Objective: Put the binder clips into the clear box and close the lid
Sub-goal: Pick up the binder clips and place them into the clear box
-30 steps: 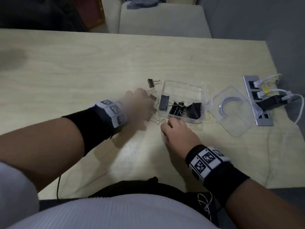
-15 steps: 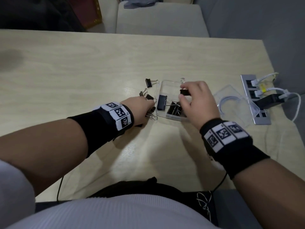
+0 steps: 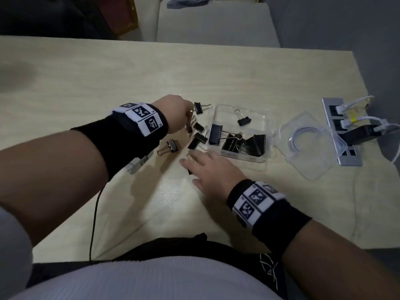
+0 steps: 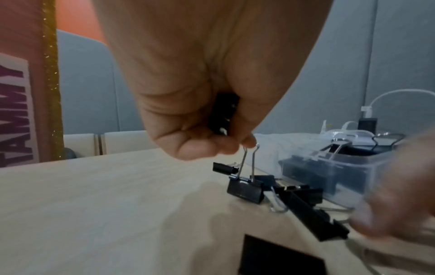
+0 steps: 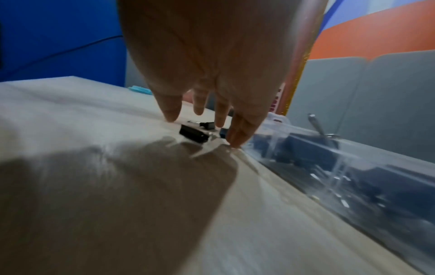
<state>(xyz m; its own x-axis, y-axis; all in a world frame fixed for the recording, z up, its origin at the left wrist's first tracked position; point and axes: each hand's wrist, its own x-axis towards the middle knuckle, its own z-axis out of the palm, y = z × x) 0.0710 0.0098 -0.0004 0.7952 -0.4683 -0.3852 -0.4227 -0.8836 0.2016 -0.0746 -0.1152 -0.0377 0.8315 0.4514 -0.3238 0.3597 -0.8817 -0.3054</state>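
Binder clips (image 3: 195, 135) lie loose on the table (image 3: 86, 79) just left of the clear box (image 3: 238, 118), which already holds several more, its lid (image 3: 311, 165) lying apart to the right. The left hand (image 4: 200, 93) pinches one clip's wire handles and has another tucked in its curled fingers. The right hand (image 3: 212, 169) hovers with fingers spread over a clip near the box's front.
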